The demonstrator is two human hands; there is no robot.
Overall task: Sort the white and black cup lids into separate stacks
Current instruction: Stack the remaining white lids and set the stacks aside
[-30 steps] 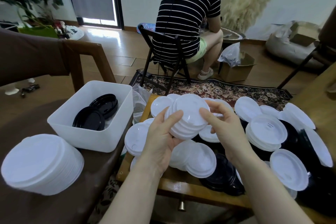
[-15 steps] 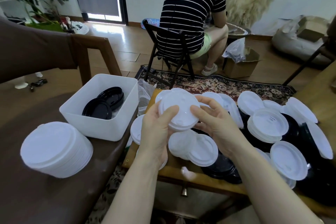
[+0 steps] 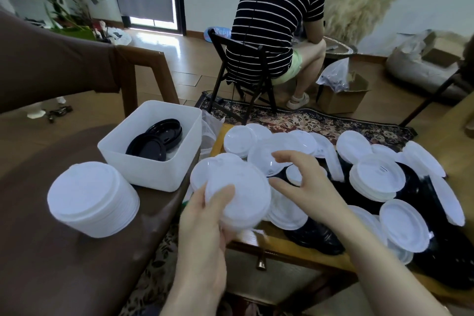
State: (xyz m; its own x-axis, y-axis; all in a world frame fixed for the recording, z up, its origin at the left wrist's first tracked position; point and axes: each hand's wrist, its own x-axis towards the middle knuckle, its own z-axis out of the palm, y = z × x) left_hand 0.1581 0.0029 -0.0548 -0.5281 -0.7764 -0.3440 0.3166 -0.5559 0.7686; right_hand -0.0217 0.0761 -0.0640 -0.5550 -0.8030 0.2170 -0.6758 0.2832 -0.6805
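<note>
1. White plastic fills most of the view: the left hand (image 3: pixel 205 228) grips a short stack of white lids (image 3: pixel 238 195), thumb laid across the top and fingers curled underneath, holding it above the near edge of the wooden bench (image 3: pixel 289 251).
2. The right hand (image 3: pixel 305 185) hovers just beside that stack, over the loose lids, with its fingers relaxed and slightly bent and nothing between them.
3. A tall stack of white lids (image 3: pixel 92 200) stands on the brown surface (image 3: pixel 51 264) to the left, apart from the held lids.
4. Just behind that tall stack sits a white bin (image 3: pixel 154 169) with a few black lids (image 3: pixel 154 143) lying inside it.
5. On the bench, loose white lids (image 3: pixel 377 179) lie in low heaps on top of loose black lids (image 3: pixel 315 236), the two colours mixed together from the middle to the right edge.
6. Beyond the bench, a person in a striped shirt (image 3: pixel 277 15) sits on a dark folding chair (image 3: pixel 246 79), back to the camera, on a patterned rug (image 3: pixel 320 120), beside a cardboard box (image 3: pixel 341 100).
</note>
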